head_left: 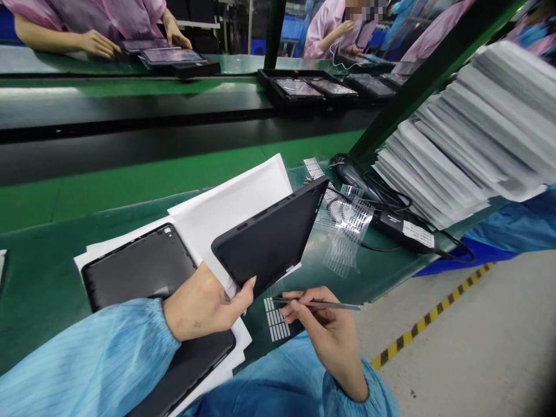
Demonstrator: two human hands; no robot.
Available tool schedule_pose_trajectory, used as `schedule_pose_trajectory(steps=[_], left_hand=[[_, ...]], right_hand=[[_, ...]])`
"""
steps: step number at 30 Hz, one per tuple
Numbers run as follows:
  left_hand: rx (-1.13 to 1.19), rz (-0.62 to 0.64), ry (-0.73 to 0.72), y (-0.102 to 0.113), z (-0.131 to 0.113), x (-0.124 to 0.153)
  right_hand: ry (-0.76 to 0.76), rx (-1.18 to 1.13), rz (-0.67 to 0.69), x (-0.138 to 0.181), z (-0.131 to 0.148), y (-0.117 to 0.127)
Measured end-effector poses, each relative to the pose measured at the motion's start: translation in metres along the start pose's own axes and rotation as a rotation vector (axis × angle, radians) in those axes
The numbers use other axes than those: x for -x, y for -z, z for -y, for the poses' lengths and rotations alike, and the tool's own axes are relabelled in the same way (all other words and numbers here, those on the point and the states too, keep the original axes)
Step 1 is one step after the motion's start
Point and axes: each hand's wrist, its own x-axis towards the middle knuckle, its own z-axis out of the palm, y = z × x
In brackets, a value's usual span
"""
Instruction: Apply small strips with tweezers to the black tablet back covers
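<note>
Beneath our striped light-blue left sleeve (91,359): a shallow black round-cornered shell (197,362) lies on white paper-like sheets (238,202).
Right grip: our right hand (325,330) pinches slim silver metal tweezers (336,305), the tip at a sheet of small white rectangular labels (277,321) on the dark-green bench (35,249); whether it grips a label, we cannot tell.
Left grip: our left hand (212,304) closes on a flat matte-black tablet-shaped panel (273,237), thumb across its face; the panel is tilted up above the sheets, just beside the labels.
Panel risk: we judge that a loosened thumb could let this edge-held panel slip and knock the tweezers.
Label risk: a careless tweezer pull could, we think, crease a label or shift the sheet.
Farther left: a second shallow black shell (139,266) rests on the sheets.
Cable side: clear strips with white marks (347,231) lie against a black corded device (399,229); a snagged cord could drag them.
Leaning stack: a tall pile of greyish-white sheets (469,133) could slide if bumped.
Across the line: we see black trays with flat screens (299,88) and a pink-sleeved co-worker's hand (102,43).
</note>
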Motion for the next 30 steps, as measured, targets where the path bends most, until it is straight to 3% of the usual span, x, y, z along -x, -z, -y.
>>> schedule_pose_trajectory(steps=[11,17,21,30], left_hand=[[0.007,-0.022,-0.005,-0.002,0.002,0.001],[0.051,-0.006,0.054,0.001,0.0,-0.001],[0.052,-0.019,0.054,0.001,-0.002,-0.002],[0.023,-0.036,0.012,-0.002,-0.002,0.0]], right_hand=[[0.05,0.019,-0.07,0.001,-0.002,-0.002],[0.173,-0.038,-0.298,0.008,-0.01,0.004],[0.197,-0.028,-0.396,0.007,-0.011,-0.009],[0.246,0.139,-0.439,0.012,-0.014,-0.039]])
